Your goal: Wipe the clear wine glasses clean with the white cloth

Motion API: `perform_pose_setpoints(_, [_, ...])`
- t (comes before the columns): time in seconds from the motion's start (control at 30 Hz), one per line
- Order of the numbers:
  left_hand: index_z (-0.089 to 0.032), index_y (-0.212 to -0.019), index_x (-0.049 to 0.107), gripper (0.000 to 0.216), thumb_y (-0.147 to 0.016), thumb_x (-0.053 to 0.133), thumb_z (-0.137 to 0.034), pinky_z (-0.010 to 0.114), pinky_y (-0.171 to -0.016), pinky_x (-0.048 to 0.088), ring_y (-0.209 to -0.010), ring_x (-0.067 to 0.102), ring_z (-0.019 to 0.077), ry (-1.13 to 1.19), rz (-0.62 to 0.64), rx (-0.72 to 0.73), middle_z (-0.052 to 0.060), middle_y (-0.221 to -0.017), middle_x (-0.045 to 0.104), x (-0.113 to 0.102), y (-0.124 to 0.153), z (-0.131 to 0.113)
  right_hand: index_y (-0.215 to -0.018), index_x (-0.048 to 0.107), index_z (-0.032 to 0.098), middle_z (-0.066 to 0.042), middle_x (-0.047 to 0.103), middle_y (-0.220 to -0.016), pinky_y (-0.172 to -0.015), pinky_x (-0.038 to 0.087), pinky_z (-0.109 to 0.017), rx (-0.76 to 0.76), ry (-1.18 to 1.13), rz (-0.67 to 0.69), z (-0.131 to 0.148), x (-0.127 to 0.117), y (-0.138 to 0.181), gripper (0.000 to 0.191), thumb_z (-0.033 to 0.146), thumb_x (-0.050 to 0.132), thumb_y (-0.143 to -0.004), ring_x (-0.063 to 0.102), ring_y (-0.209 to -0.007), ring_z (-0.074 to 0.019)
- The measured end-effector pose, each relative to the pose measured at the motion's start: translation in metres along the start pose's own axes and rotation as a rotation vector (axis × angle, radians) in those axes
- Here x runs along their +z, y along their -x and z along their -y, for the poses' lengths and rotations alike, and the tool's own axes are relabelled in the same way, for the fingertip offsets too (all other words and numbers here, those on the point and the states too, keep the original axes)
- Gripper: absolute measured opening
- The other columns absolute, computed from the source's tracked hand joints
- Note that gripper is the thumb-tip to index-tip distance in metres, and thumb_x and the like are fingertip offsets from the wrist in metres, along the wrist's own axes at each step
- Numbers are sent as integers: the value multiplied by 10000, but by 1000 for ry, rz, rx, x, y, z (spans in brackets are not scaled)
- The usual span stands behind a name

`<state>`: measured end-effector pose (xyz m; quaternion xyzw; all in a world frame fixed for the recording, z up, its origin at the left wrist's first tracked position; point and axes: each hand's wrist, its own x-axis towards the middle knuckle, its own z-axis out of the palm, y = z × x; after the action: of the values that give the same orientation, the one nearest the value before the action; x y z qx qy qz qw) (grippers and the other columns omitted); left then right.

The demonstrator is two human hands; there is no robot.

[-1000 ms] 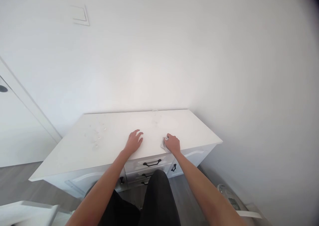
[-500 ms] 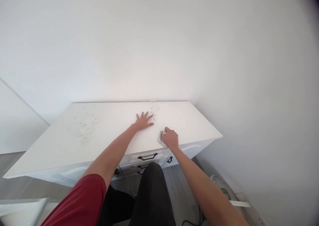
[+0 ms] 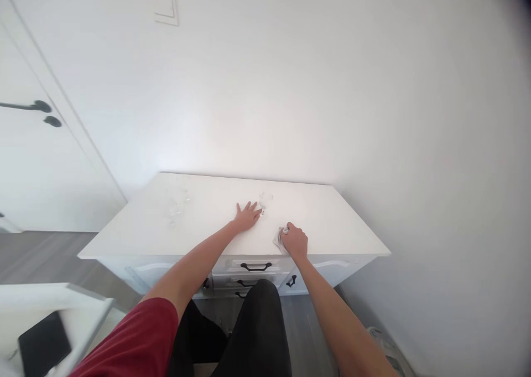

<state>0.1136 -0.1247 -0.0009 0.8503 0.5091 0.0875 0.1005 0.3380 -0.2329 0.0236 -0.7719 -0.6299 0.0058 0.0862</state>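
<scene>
My left hand (image 3: 248,216) lies on the white dresser top (image 3: 215,222) with fingers spread, its fingertips right at the base of a clear stemmed glass (image 3: 265,203) standing upright. My right hand (image 3: 295,241) is closed around a crumpled grey-white cloth (image 3: 280,237) pressed on the dresser top near the front edge. Further left on the top stands a group of clear glasses (image 3: 177,204), faint against the white.
The dresser front has drawers with black handles (image 3: 256,267). A white door with a black handle (image 3: 31,107) is at left. A white surface with a dark flat object (image 3: 43,344) sits at bottom left. A pale device (image 3: 384,346) lies on the grey floor at right.
My left hand reached forward from the front of the dresser top to the base of the stemmed glass. My right hand stayed closed on the cloth. The view swung and shows the door.
</scene>
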Motion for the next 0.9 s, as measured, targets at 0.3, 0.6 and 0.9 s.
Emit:
perform_pose_setpoints(0.3, [-318,-1524,442,518,-1045,251,-364,587,-1232,134,-1543,215,287,-23,-38,-38,61,-1648,335,-28,116,87,-1013,653,228,-89,697,-872,-683,389,-283,-13,-33,-27,-1,3,5,294,407,421,-991,670,-823,-239])
perform_pose_setpoints(0.6, [-201,-1443,524,491,-1049,264,-334,488,-1234,239,-1515,296,262,-5,-141,-132,105,-1601,411,-47,145,153,-958,634,230,-72,688,-828,-650,360,-271,-17,-50,-48,-1,5,4,286,415,418,-992,655,-768,-224])
perform_pose_setpoints(0.9, [-219,-1416,548,472,-1000,327,-183,443,-1188,369,-1465,394,236,59,-302,-165,63,-1547,497,-34,144,163,-943,637,232,-58,683,-801,-632,348,-268,-12,-84,-45,-1,9,2,278,413,431,-985,636,-729,-208])
